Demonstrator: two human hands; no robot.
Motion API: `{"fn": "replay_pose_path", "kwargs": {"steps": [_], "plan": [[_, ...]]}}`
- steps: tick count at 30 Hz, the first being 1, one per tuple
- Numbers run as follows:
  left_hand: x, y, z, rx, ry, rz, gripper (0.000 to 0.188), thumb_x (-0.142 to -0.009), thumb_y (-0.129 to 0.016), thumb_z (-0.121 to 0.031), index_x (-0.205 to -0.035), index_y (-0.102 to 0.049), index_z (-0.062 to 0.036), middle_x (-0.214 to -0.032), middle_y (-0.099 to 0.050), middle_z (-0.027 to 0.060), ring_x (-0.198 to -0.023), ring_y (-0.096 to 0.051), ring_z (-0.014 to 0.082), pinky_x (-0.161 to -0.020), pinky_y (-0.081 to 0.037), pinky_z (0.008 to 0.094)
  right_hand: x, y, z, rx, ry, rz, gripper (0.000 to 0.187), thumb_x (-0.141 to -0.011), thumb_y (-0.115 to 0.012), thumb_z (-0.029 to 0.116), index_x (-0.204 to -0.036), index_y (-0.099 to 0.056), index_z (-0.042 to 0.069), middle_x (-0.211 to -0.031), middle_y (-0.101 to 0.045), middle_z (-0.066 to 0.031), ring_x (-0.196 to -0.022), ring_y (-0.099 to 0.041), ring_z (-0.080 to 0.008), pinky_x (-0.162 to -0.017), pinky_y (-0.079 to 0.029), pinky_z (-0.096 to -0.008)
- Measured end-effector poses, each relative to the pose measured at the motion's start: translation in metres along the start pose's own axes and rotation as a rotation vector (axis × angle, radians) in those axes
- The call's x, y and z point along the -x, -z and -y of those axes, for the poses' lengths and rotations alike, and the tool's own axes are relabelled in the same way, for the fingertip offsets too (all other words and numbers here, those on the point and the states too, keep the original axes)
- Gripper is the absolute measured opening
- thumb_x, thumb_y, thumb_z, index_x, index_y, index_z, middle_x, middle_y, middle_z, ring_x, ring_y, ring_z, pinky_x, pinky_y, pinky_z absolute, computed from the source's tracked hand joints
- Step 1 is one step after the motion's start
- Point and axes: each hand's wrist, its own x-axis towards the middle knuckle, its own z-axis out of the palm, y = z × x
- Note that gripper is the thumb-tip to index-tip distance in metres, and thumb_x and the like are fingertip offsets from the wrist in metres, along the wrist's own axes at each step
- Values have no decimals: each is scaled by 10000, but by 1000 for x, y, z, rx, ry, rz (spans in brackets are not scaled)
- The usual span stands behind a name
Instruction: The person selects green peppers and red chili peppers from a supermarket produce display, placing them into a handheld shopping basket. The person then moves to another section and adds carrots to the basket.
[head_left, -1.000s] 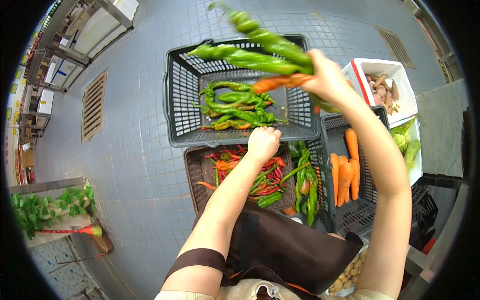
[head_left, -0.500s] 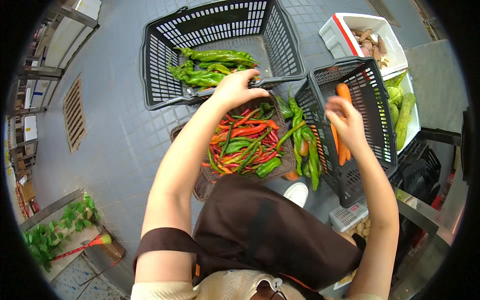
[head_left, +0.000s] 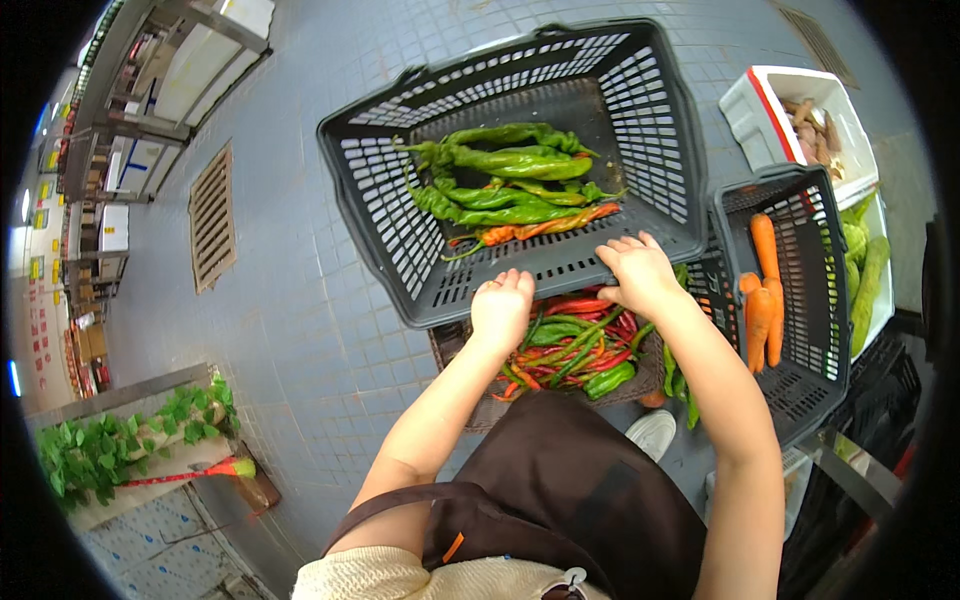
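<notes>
A large dark-grey plastic basket (head_left: pixel 655 110) is tilted toward me, its near rim raised over a brown woven basket (head_left: pixel 648 372). My left hand (head_left: pixel 503 308) has its fingers curled over that near rim. Farther right along the same rim, my right hand (head_left: pixel 643 272) grips it too, thumb below. Several long green peppers (head_left: pixel 520 162) lie inside the plastic basket, with an orange-red pepper (head_left: pixel 550 228) nearest me. Red and green chillies (head_left: pixel 575 340) fill the woven basket, partly hidden beneath the rim.
To the right stands a smaller dark basket (head_left: pixel 800 398) with carrots (head_left: pixel 765 250). Behind it are a white foam box (head_left: pixel 765 120) of brown roots and green gourds (head_left: pixel 872 290). A floor drain (head_left: pixel 211 215) lies left; a leafy plant (head_left: pixel 130 440) sits at lower left.
Both hands have come onto the near rim, the right one from over the carrots. The large basket has come nearer and tilted, covering part of the chillies. My view has shifted left.
</notes>
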Motion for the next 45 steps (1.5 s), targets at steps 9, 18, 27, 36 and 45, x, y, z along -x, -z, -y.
{"fn": "replay_pose_path", "kwargs": {"steps": [9,18,27,36,45], "plan": [[0,-14,7,-2,-22,-101,91,-626,-560,-95,-694,-516,-52,-687,-559,74,-652,-575,208,-605,-464,317,-26,-23,-8,69,96,-50,382,-664,-554,24,-1041,-593,71,-1032,-607,-136,-982,-565,-297,-845,-437,-385],[-63,59,40,36,1,368,122,-678,-585,-157,-766,-624,-81,-688,-626,134,-653,-622,309,-606,-499,428,-9,24,1,-174,263,-770,451,-667,-658,102,-1102,-545,65,-1040,-582,-123,-1043,-504,-291,-952,-345,-440],[-68,59,42,94,-73,379,251,-688,-612,-294,-775,-629,-59,-680,-618,164,-671,-609,335,-645,-488,435,36,-79,-6,-403,91,-498,230,-739,-589,34,-969,-585,25,-920,-628,-130,-883,-585,-309,-774,-480,-365],[-67,56,45,137,-88,347,349,-693,-572,-382,-741,-642,-43,-689,-628,163,-673,-622,327,-652,-503,423,6,-90,23,-22,-7,57,251,-693,-593,82,-943,-606,78,-961,-585,-113,-963,-543,-279,-911,-342,-468],[-67,57,44,175,-33,371,346,-692,-568,-379,-751,-652,-48,-730,-635,166,-710,-622,325,-673,-497,426,95,4,-4,-1154,-229,113,310,-883,-562,221,-1128,-536,32,-774,-570,5,-645,-499,-45,-575,-423,-188]]}}
